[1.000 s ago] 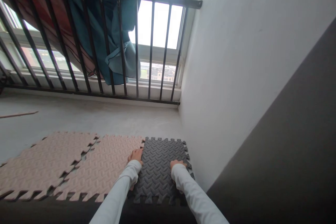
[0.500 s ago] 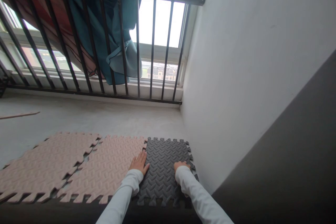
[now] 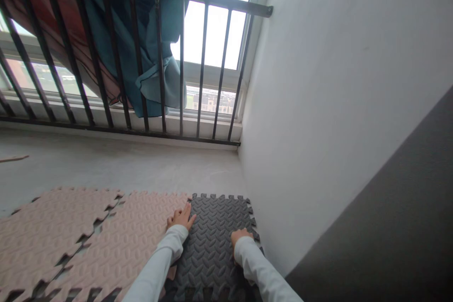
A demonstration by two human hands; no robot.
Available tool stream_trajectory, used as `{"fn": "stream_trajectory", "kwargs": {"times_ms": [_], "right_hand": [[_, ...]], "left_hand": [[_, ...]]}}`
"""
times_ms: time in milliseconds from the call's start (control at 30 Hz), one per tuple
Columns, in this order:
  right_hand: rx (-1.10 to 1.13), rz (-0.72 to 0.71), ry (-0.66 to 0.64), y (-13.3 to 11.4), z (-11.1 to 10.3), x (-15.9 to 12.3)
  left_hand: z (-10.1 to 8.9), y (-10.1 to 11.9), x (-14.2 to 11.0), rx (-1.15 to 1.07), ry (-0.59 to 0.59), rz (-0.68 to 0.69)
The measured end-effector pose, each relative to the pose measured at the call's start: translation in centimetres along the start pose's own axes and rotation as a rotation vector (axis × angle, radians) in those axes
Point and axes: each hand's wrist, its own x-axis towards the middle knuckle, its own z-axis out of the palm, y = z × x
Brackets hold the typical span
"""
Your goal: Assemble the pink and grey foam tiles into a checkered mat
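My left hand [image 3: 181, 217] lies with spread fingers over the seam between a pink foam mat tile [image 3: 141, 233] and a dark grey foam mat tile [image 3: 208, 240]. Its fingertips touch the join; some fingers are bent. On the right part of the grey tile rests my right hand [image 3: 242, 234], its fingers curled in like a fist, with no object showing in it. Both tiles have a raised tread pattern and toothed edges. Pink and grey meet closely by my left hand; the sleeve hides the nearer stretch of that seam.
A second pink foam tile [image 3: 60, 229] lies at the left, with gaps along its join. A white wall [image 3: 300, 118] rises close on the right. Beyond the bare floor [image 3: 141, 165] stands a black railing [image 3: 201, 75], with blue and reddish cloth [image 3: 123, 47] hanging behind its bars.
The view has shifted, so the mats sit lower and further left. My left hand's fingers are more bent than before, still at the seam. The right hand has barely moved on the grey tile.
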Motion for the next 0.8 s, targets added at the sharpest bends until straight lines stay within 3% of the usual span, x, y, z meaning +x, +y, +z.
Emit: {"fn": "stream_trajectory", "kwargs": {"times_ms": [133,333,600,800], "right_hand": [[-0.018,0.006,0.017,0.0,0.2,0.2],[-0.016,0.028,0.005,-0.3,0.1,0.2],[0.007,0.045,-0.005,-0.5,0.3,0.7],[-0.007,0.04,-0.031,-0.6,0.0,0.4]], "left_hand": [[0.6,0.0,-0.3,0.041,0.072,0.029],[0.1,0.1,-0.1,0.102,0.032,0.112],[0.1,1.6,2.8,0.017,0.088,-0.081],[0.9,1.3,3.3,0.029,0.135,-0.056]]}}
